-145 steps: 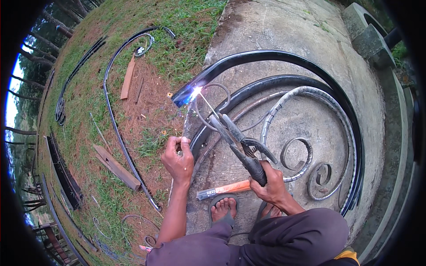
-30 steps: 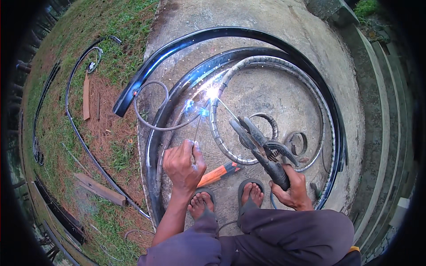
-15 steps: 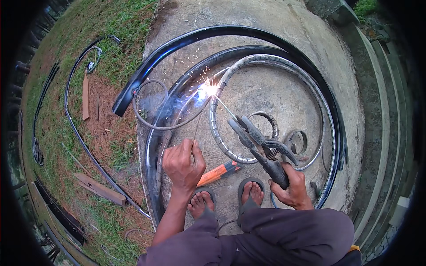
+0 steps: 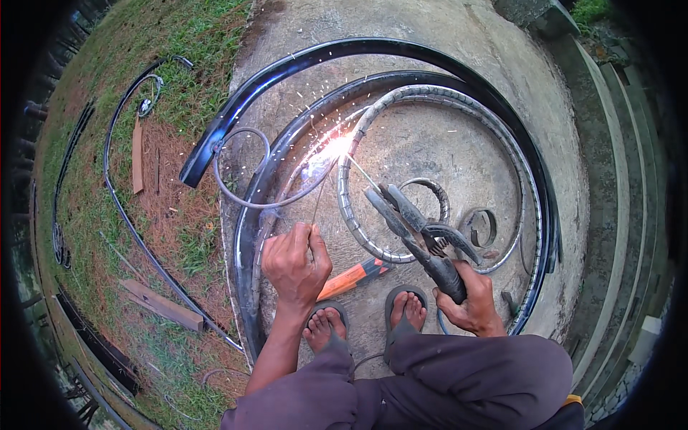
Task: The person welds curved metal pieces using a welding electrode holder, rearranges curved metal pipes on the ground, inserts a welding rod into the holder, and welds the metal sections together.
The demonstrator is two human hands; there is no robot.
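My right hand (image 4: 469, 301) grips a black welding electrode holder (image 4: 416, 229); its electrode (image 4: 360, 166) reaches a bright arc with flying sparks (image 4: 338, 149) at the left side of a banded metal scroll (image 4: 344, 193). My left hand (image 4: 297, 264) is closed on a thin metal rod (image 4: 317, 203) that runs up toward the glow. Large curved black metal bars (image 4: 365, 48) arch around the scroll. A thin metal ring (image 4: 244, 203) lies left of the arc. An orange-and-dark packet (image 4: 344, 282) lies between my hands and my sandalled feet.
Grass (image 4: 197, 86) with pine needles on the left holds long bent bars (image 4: 107, 165) and wooden boards (image 4: 161, 304). The concrete slab (image 4: 337, 25) edges it; stepped concrete ledges (image 4: 613, 215) run along the right. Small coiled strips (image 4: 481, 229) lie by the scroll.
Compared with 4.8 seconds ago, the arc has moved from the outer black bar's end rightward to the banded scroll, and my left hand has closed on the rod. Lately, only sparks and smoke differ noticeably.
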